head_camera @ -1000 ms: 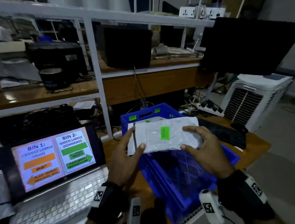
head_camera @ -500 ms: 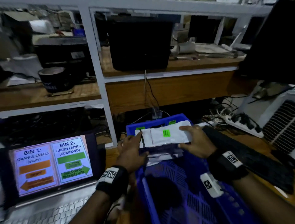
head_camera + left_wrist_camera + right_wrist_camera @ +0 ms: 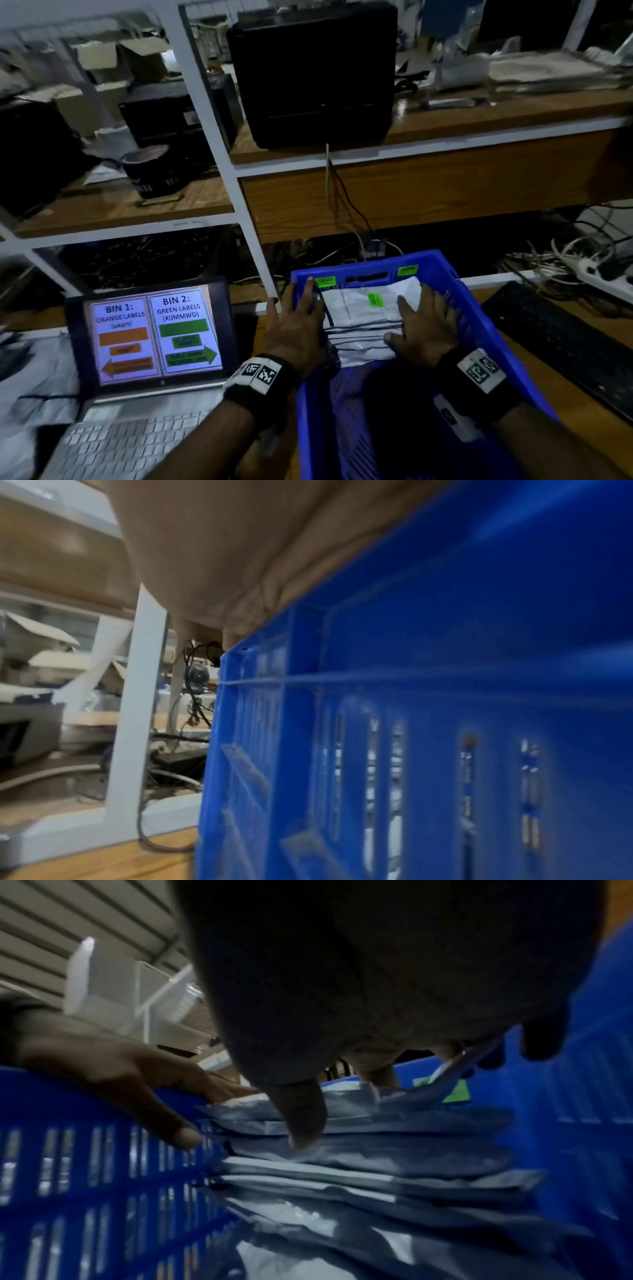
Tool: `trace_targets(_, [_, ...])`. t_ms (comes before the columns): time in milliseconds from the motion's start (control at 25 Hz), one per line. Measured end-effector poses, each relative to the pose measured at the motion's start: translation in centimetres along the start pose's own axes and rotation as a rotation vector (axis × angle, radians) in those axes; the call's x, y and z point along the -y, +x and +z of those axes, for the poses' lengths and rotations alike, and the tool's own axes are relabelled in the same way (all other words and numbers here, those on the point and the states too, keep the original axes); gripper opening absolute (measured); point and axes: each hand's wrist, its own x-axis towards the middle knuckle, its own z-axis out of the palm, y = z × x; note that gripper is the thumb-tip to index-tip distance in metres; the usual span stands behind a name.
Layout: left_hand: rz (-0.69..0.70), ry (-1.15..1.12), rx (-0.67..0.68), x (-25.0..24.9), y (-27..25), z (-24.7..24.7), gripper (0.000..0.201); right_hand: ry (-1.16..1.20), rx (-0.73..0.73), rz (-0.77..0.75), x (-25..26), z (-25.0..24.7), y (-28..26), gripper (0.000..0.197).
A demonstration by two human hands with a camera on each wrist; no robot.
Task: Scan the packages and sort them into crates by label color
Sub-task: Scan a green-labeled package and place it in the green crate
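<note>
Head view shows a blue plastic crate (image 3: 479, 308) with slotted walls standing on the wooden counter (image 3: 555, 373). A stack of flat, crinkly white packages (image 3: 359, 329) lies inside at its far end. The top package (image 3: 356, 303) has a small green label (image 3: 375, 299). The left hand (image 3: 297, 322) lies flat over the crate's left rim, fingers spread, touching the stack's edge. The right hand (image 3: 423, 325) presses flat on the stack's right side. A laptop (image 3: 154, 339) sits just left of the crate.
</note>
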Motion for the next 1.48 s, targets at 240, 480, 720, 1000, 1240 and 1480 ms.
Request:
trace_targets(240, [-0.068, 0.093, 0.051, -1.3, 0.6, -0.4, 0.097, 0.002, -0.181, -0.282, 2.5, 0.0, -1.5, 0.102])
trace_targets(480, [-0.066, 0.062, 0.033, -1.2, 0.5, 0.1, 0.099, 0.193, 0.064, -0.185, 2.1, 1.2, -0.9, 0.120])
trace_targets(720, [-0.079, 0.080, 0.056, -1.3, 0.6, -0.1, 0.090, 0.082, 0.036, -0.263, 2.5, 1.1, -1.1, 0.107])
trace_targets(1000, [-0.078, 0.054, 0.038, -1.3, 0.6, -0.2, 0.097, 0.097, 0.103, -0.237, 2.8, 1.3, -0.9, 0.101])
trace_targets(1240, [-0.064, -0.245, -0.130, -0.3, -0.1, 1.1, 0.078, 0.088, 0.117, -0.225, 2.8, 0.9, -0.8, 0.107])
trace_targets(1480, [-0.108, -0.443, -0.255, -0.2, -0.7, 1.1, 0.046, 0.070, 0.110, -0.227, 3.2, 0.4, -1.1, 0.101])
